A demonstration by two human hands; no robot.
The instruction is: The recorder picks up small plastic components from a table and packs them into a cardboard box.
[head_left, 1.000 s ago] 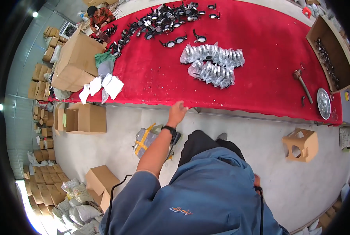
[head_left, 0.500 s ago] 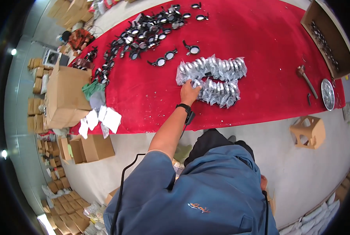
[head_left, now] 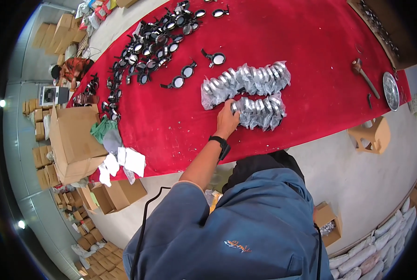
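Note:
My left hand (head_left: 227, 121), wearing a black watch (head_left: 223, 147), reaches over the red-covered table. Its fingers are closed around the left end piece (head_left: 234, 108) of the nearer row of silvery round pieces wrapped in clear plastic. That nearer row (head_left: 259, 113) stands on edge, piece against piece. Just beyond it lies a longer row (head_left: 245, 82) of similar wrapped pieces, slightly curved. My fingers and thumb partly hide the piece I hold. My right hand is out of sight.
Black-rimmed round pieces with tabs (head_left: 159, 42) are heaped at the far left. A hammer (head_left: 365, 78) and metal dish (head_left: 391, 91) lie right, below an open carton (head_left: 381, 32). A large cardboard box (head_left: 77, 140) stands left, a tan stool (head_left: 374, 135) on the floor right.
My head view has turned, so the table appears rotated. My left hand, earlier reaching between the left ends of the two rows, is now closed on the nearer row's end piece.

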